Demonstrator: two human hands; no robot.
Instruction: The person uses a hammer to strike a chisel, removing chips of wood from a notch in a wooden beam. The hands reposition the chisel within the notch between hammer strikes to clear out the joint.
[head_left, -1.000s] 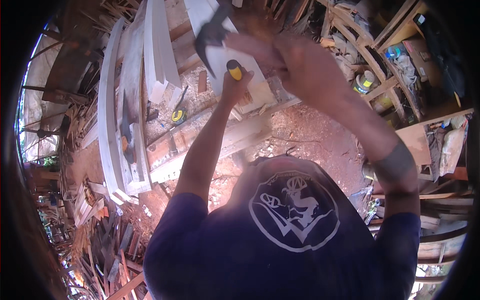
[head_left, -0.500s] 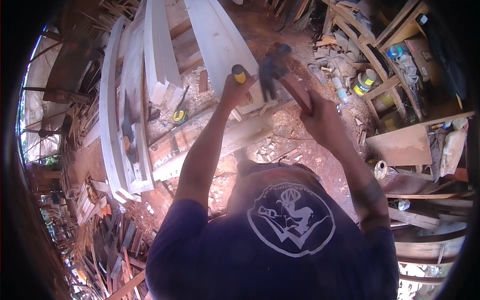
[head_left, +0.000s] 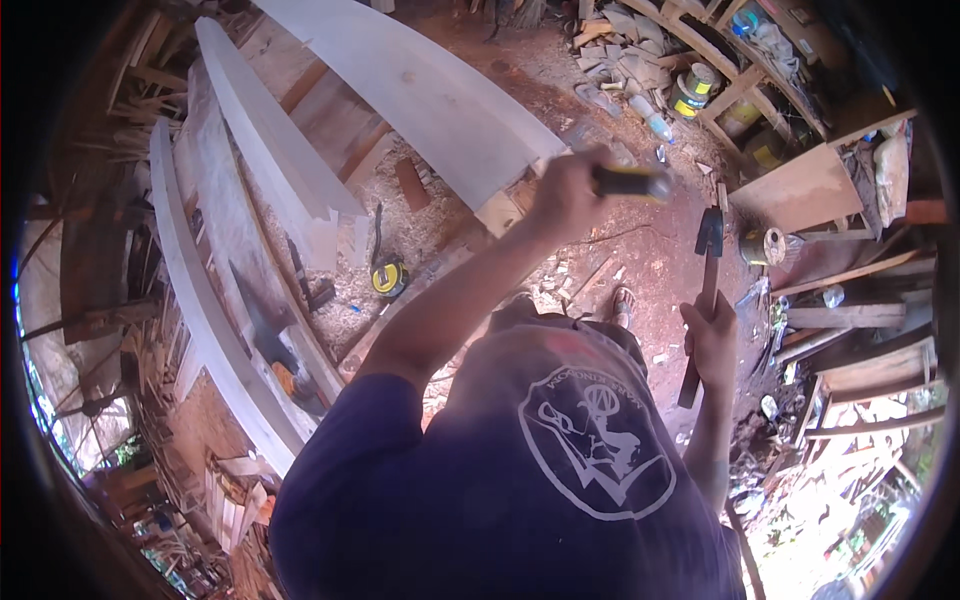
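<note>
My left hand [head_left: 566, 195] is closed on a black-and-yellow handled tool [head_left: 630, 180], probably a chisel, near the end of a wide pale plank [head_left: 420, 105]; its blade is hard to make out. Lower at the right, my right hand [head_left: 710, 338] grips a hammer [head_left: 710, 233] by its wooden handle, head upward. Left of my arm lie a yellow tape measure [head_left: 388, 278], long pale curved beams [head_left: 255, 130] and a saw [head_left: 262, 335] with an orange-brown handle.
Wood shavings and scraps cover the ground around my feet [head_left: 622, 305]. At the right are stacked tins [head_left: 695, 90], a plastic bottle [head_left: 655, 122], a plywood panel [head_left: 790, 195] and curved wooden frames [head_left: 760, 100]. Offcut piles [head_left: 235, 500] lie at the lower left.
The hammer has dropped down and to the right, away from my left hand. My left hand has shifted rightward with the yellow-handled tool. The whole view has turned and shifted.
</note>
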